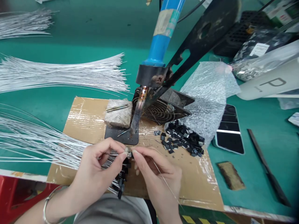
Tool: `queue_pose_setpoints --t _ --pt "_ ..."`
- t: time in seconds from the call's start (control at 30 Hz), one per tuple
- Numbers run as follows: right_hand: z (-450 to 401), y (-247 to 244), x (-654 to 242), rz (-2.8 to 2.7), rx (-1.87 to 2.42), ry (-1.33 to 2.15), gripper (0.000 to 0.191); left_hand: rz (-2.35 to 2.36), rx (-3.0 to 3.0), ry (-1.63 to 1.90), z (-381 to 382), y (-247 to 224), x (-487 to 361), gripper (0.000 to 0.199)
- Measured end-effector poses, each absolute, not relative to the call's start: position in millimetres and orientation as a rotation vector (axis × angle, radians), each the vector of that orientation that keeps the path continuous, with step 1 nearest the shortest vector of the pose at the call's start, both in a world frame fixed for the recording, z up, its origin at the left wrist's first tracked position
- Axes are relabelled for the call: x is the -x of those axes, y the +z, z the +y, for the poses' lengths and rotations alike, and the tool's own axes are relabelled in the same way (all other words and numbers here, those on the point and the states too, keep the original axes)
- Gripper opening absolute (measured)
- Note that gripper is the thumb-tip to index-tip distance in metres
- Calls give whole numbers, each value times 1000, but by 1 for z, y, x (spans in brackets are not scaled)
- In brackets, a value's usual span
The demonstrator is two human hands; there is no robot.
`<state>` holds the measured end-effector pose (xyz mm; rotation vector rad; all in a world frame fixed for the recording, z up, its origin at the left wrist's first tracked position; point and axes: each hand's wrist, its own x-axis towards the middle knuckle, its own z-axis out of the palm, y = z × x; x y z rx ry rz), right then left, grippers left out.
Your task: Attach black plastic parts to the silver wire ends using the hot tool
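My left hand (102, 163) and my right hand (156, 174) meet fingertip to fingertip at the middle of the cardboard (196, 183). Pinched between the left thumb and forefinger is the end of a wire, beside a small dark connector (130, 154) that the right thumb and forefinger grip. A thin wire (167, 183) also runs across the right hand. Under the left hand lies a bundle of white wires (67, 146), with black connectors (121, 179) on its near ends. Just above the fingertips, a soldering iron (158, 46) points down in its stand.
Loose black connectors (184, 137) are heaped right of the iron, near bubble wrap (203, 93). A sponge block (118, 116) stands behind the hands. More wires (63, 73) lie at the left. A phone (229, 129), a brown pad (230, 175) and a dark tool (268, 168) are at the right.
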<state>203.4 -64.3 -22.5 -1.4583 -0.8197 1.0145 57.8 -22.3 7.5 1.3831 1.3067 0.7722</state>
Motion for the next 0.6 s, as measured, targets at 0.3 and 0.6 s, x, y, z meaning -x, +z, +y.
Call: queue_pose_setpoints --t 0.3,0.6 --pt "-65 -23 -204 -863 1468 1027 10 1269 -1354 812 -20 9 -59 14" --pt "-67 -27 -204 -869 1472 1023 10 1275 -1352 798 -19 8 -58 13"
